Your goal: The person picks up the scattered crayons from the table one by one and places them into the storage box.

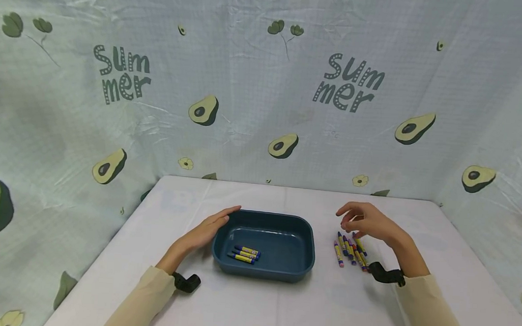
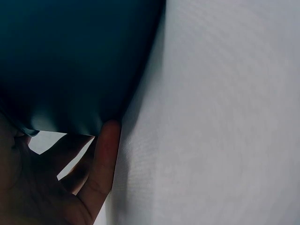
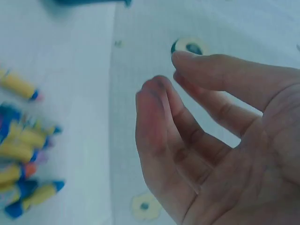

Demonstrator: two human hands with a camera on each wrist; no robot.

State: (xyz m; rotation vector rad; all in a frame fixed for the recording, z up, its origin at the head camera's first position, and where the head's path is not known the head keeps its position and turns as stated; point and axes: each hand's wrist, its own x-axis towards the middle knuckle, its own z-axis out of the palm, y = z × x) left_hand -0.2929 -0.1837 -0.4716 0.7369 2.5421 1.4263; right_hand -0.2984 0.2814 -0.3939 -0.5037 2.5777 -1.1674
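A dark blue rectangular tray [image 1: 283, 240] stands on the table, with three yellow-wrapped crayons [image 1: 245, 254] lying inside at its lower left. My left hand [image 1: 203, 233] rests against the tray's left side, fingers extended along the rim; in the left wrist view a fingertip [image 2: 110, 133] touches the outer wall. To the right of the tray lies a loose pile of several crayons [image 1: 350, 250]. Just above the far end of that pile hovers my right hand [image 1: 370, 221], fingers loosely bent. The right wrist view shows a gap between thumb and fingers, with nothing held there.
A white cloth covers the table [image 1: 244, 305]. Behind it hangs a pale curtain [image 1: 244, 68] printed with avocados and lettering. Black wrist devices [image 1: 187, 282] sit on both forearms, the right one close beside the crayon pile.
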